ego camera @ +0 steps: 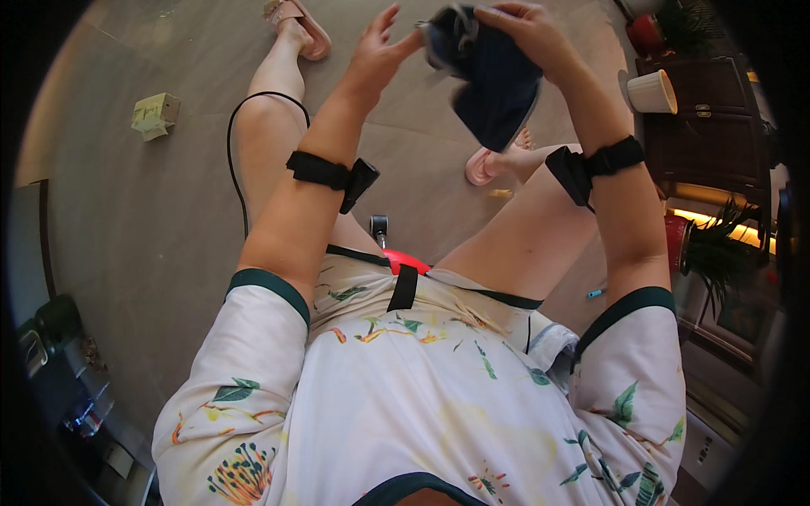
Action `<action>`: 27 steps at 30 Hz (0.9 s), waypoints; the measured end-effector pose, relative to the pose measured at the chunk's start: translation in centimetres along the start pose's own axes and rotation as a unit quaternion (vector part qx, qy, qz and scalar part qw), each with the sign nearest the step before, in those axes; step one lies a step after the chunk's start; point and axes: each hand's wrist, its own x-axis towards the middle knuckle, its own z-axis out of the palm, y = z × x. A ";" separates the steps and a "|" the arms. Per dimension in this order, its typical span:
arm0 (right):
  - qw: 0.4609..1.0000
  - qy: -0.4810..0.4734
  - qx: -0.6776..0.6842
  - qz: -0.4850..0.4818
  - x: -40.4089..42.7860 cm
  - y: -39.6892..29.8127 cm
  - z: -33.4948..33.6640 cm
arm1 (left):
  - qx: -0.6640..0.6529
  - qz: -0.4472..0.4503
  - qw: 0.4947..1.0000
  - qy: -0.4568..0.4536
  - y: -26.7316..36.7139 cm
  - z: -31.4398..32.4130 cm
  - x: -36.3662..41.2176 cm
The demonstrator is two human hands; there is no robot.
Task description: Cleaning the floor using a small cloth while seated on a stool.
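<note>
Up at the top of the head view, a dark blue cloth item hangs in the air with a pale edge along one side. A light cord or strap shows on its upper part, blurred. My right hand pinches its top right corner, thumb in front. My left hand is at its left side, with one digit reaching the cloth's edge and the other fingers raised apart. Blur hides whether that digit grips anything. Each forearm wears a black strap with a small black device.
A crumpled yellowish paper box lies on the tiled floor at left. At right stand a white bin, a dark wooden cabinet and a red pot with a plant. A black cable loops by my left knee.
</note>
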 end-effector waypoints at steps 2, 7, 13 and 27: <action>0.992 0.001 0.119 -0.033 -1.0 -1.1 -0.3 | -0.064 0.002 0.996 -0.056 4.5 2.6 -0.2; 0.988 -0.007 0.042 -0.145 -0.4 -1.3 0.4 | -0.022 -0.009 0.991 -0.132 3.7 2.9 1.0; 0.935 0.096 0.342 -0.016 -3.1 -6.1 -0.4 | 0.035 0.090 0.995 -0.024 -0.4 -1.4 1.9; 0.959 0.005 0.283 0.025 0.4 0.2 -1.9 | -0.054 -0.056 0.997 0.007 4.5 -5.0 3.0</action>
